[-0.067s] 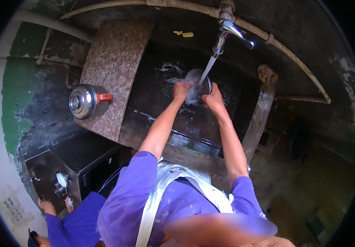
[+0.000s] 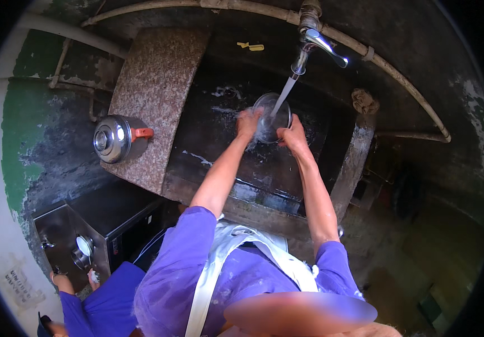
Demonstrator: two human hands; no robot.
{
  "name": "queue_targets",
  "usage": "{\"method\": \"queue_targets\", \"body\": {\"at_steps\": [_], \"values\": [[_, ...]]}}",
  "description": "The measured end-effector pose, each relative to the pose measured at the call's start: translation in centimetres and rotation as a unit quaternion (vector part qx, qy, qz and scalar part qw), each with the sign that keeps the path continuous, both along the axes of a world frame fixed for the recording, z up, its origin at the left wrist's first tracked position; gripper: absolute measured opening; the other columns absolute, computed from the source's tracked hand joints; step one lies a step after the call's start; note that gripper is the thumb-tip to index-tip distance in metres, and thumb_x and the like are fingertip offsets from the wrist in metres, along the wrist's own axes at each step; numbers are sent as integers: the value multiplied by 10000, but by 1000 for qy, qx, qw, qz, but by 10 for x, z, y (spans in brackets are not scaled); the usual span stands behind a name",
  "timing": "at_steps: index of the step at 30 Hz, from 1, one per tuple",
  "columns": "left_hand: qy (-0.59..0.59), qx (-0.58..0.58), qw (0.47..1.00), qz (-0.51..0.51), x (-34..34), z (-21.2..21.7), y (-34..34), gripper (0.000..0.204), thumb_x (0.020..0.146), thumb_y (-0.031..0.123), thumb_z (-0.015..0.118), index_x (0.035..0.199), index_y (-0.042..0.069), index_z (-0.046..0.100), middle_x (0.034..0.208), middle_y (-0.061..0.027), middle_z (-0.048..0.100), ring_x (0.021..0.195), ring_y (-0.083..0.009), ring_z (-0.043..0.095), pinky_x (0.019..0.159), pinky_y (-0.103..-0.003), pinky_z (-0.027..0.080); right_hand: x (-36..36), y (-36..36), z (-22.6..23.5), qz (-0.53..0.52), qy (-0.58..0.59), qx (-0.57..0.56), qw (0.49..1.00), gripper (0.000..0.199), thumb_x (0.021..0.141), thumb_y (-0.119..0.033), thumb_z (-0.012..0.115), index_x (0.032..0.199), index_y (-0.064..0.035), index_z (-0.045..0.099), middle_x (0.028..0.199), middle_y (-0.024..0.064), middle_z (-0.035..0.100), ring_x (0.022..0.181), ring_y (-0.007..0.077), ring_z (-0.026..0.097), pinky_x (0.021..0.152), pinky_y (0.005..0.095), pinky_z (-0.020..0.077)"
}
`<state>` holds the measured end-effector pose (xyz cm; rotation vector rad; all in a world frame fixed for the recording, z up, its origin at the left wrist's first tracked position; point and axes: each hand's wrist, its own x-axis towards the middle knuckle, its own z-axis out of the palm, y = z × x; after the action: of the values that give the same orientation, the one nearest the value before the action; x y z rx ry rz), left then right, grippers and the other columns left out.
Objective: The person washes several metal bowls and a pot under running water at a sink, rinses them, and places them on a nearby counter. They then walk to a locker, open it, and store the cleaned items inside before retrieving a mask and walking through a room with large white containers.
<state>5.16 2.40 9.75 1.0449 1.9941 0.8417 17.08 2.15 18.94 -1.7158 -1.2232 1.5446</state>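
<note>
A round steel bowl (image 2: 271,116) is held over the dark stone sink (image 2: 208,135), under a stream of water from the metal tap (image 2: 316,42). My left hand (image 2: 247,122) grips the bowl's left rim. My right hand (image 2: 292,135) grips its lower right rim. The water lands inside the bowl and splashes between both hands. Both forearms reach up from my purple sleeves toward the sink's middle.
A steel pot with an orange handle (image 2: 117,139) stands on the speckled stone slab (image 2: 158,90) left of the sink. A pipe (image 2: 399,78) runs along the wall behind the tap. A steel appliance (image 2: 82,236) sits lower left, where another person's hand (image 2: 62,281) shows.
</note>
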Motion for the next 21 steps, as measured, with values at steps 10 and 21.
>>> {"method": "queue_targets", "body": {"at_steps": [10,21], "values": [[-81,-16,987,139,-2,-3,-19,405,791,365,619,825,-39,622,749,-215,634,608,-325,608,540,-399,458,3,-5,-55,-84,70,119,987,655,605,80,501,1246,-17,406,1114,159,542,1074,245,505,945,306,368],[-61,-39,996,59,-33,-30,-23,327,807,308,603,796,-18,627,753,-187,639,649,-298,618,614,-423,470,-7,-11,-53,-54,101,141,983,609,630,82,517,1227,14,415,1088,143,559,1012,223,536,893,308,406]]}}
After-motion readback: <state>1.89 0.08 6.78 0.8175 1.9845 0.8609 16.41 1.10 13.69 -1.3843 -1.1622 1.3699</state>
